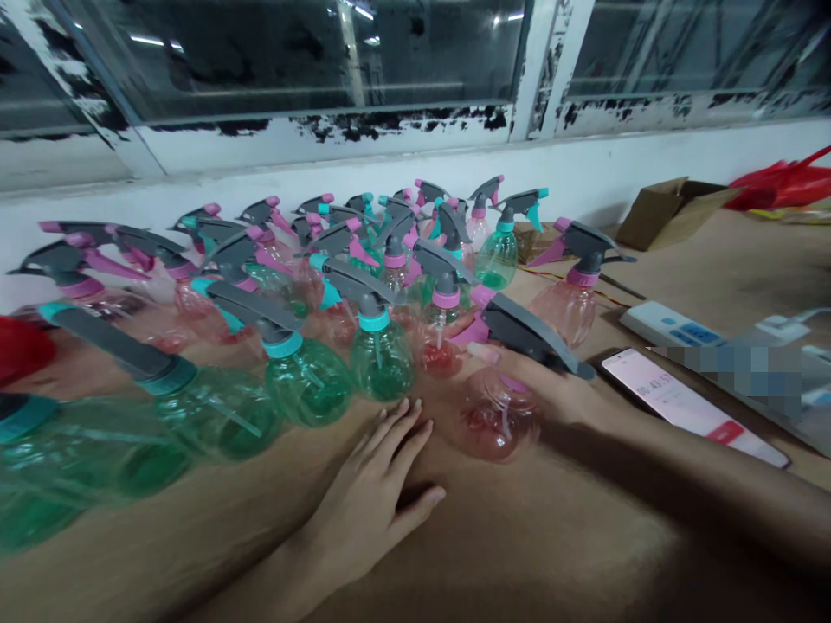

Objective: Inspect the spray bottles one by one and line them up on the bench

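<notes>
My left hand lies flat on the brown table, fingers stretched out, holding nothing, just in front of a green spray bottle. My right hand reaches in from the right and is wrapped round the neck of a pink spray bottle with a grey and pink trigger head. The pink bottle stands on the table at the front of a crowd of several green and pink spray bottles.
A phone with a lit screen lies right of the pink bottle, beside a white power strip. A lone pink bottle stands behind them. An open cardboard box and red bags sit far right. A white wall runs behind the bottles.
</notes>
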Tool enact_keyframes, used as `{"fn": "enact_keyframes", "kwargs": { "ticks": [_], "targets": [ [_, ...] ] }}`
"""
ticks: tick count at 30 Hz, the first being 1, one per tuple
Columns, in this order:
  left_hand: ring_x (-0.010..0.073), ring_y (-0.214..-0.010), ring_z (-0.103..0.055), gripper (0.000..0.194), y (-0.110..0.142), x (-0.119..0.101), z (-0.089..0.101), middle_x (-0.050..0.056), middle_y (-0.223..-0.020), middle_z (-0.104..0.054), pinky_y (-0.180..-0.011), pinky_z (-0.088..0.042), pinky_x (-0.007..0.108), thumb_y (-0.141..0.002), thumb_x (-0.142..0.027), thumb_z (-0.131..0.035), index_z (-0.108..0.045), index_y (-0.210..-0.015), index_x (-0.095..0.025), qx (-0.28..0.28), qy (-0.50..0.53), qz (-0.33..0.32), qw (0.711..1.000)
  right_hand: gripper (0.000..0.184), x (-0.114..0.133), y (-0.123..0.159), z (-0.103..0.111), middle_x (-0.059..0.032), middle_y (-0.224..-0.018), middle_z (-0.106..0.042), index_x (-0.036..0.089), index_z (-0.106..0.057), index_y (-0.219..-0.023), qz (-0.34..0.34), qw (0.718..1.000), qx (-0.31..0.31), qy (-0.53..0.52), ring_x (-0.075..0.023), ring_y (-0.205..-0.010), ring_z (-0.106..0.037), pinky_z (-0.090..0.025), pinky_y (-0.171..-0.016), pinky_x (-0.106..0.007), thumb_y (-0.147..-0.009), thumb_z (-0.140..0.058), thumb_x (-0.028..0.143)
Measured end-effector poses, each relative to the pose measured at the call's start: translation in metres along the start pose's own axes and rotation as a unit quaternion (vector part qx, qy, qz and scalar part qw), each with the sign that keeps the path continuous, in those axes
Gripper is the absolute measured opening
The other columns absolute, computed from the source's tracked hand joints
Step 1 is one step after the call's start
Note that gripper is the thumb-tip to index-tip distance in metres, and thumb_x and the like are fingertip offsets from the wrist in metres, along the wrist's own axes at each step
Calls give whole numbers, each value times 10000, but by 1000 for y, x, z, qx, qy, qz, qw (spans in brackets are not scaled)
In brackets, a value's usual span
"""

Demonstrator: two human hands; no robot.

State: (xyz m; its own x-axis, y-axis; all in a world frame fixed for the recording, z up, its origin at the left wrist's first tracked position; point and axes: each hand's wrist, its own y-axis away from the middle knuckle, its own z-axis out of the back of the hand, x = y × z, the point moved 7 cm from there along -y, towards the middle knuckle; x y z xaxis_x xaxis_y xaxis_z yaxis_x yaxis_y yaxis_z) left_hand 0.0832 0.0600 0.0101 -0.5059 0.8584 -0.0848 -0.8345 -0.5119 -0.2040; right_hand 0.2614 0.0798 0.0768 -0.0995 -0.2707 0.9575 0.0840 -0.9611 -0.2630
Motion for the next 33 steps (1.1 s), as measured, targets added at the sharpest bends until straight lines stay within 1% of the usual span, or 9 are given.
{"fn": "enact_keyframes", "kwargs": {
  "ticks": [4,9,11,16,19,22,27,33],
  "targets": [
    [281,-1368,-322,574,0,0,1,122,-1492,-355,-1077,-345,471,-936,-473,-523,-416,-1389,-137,0,-2,0,1000,248,-6,2,-1,-25,-835,-698,268,-681,-980,-29,999,23,-14,-234,-885,-650,-508,-781,-380,-824,-617,450],
    [283,-1363,-332,566,-1,0,1,123,-1488,-363,-1076,-346,474,-938,-472,-518,-420,-1385,-139,-5,3,-3,1000,245,-10,3,-1,-15,-793,-686,275,-682,-998,-36,999,29,-22,-226,-877,-646,-510,-782,-367,-837,-605,442],
    [278,-1363,-333,564,0,0,1,120,-1489,-362,-1077,-345,471,-941,-471,-514,-413,-1390,-144,-8,3,-3,1000,248,-12,3,-2,-14,-809,-689,278,-681,-1006,-42,998,34,-20,-225,-884,-644,-509,-784,-362,-833,-612,442],
    [279,-1362,-334,557,1,0,1,121,-1486,-367,-1080,-341,463,-945,-479,-503,-421,-1383,-146,-7,-2,-2,1000,263,-13,3,-1,-18,-837,-694,275,-678,-1008,-47,998,28,-30,-228,-864,-650,-515,-768,-367,-832,-606,457],
    [288,-1360,-337,561,0,0,2,126,-1483,-370,-1080,-340,466,-938,-480,-516,-430,-1379,-143,-1,6,3,1000,233,-14,4,3,-19,-880,-699,274,-680,-986,-51,999,16,-11,-230,-855,-648,-515,-775,-379,-811,-644,424],
    [290,-1361,-334,554,0,0,2,118,-1486,-367,-1078,-341,474,-939,-474,-517,-424,-1383,-156,-3,18,5,1000,229,-12,3,4,-22,-907,-700,275,-671,-1002,-39,999,14,-13,-234,-881,-642,-514,-782,-387,-817,-640,408],
    [288,-1358,-341,550,-1,0,2,119,-1486,-368,-1075,-346,472,-944,-474,-505,-419,-1384,-156,-6,11,2,1000,243,-11,3,4,-26,-799,-680,252,-682,-961,-34,999,6,11,-232,-837,-634,-511,-763,-381,-813,-636,439],
    [283,-1357,-345,554,-2,1,1,108,-1484,-373,-1076,-349,466,-944,-501,-493,-426,-1381,-167,10,1,7,1000,238,-16,5,6,-24,-811,-675,256,-682,-942,-41,999,6,13,-234,-815,-628,-502,-763,-392,-810,-632,448]
  ]
}}
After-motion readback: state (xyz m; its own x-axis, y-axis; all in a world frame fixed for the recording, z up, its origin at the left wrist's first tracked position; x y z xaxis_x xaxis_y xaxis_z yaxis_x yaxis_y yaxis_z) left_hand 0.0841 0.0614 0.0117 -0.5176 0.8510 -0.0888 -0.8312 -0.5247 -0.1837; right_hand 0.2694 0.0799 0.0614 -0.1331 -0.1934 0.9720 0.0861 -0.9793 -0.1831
